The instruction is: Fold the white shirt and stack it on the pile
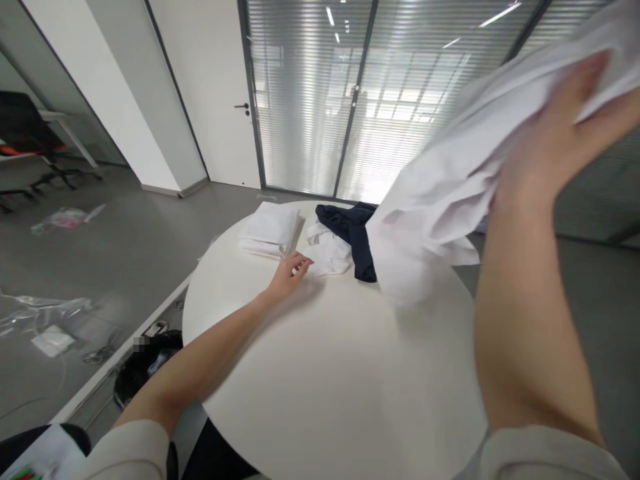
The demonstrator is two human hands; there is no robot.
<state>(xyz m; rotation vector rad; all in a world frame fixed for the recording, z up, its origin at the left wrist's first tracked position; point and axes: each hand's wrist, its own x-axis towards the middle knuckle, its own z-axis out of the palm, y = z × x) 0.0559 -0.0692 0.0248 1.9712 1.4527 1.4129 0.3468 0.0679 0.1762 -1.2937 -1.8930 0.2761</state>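
Note:
My right hand (540, 147) is raised high at the right, its fingers around a white garment (430, 193). The fabric hangs in loose folds down to the table and is blurred at its lower edge; I cannot tell what kind of garment it is. My left hand (290, 273) is just above the table, fingers loosely bent and apart, with nothing visible in them. Its fingertips are beside a crumpled white cloth (333, 253). Over that cloth lies a dark navy garment (357, 230), partly hidden by the hanging fabric. A folded white stack of cloth (270, 227) sits left of them.
All this is on a round white table (310, 380). A black bin (145, 367) stands at its lower left. Plastic wrapping (45, 310) and cables are on the floor. Behind are a white door (210, 87) and a glass partition (305, 100); an office chair (30, 133) is far left.

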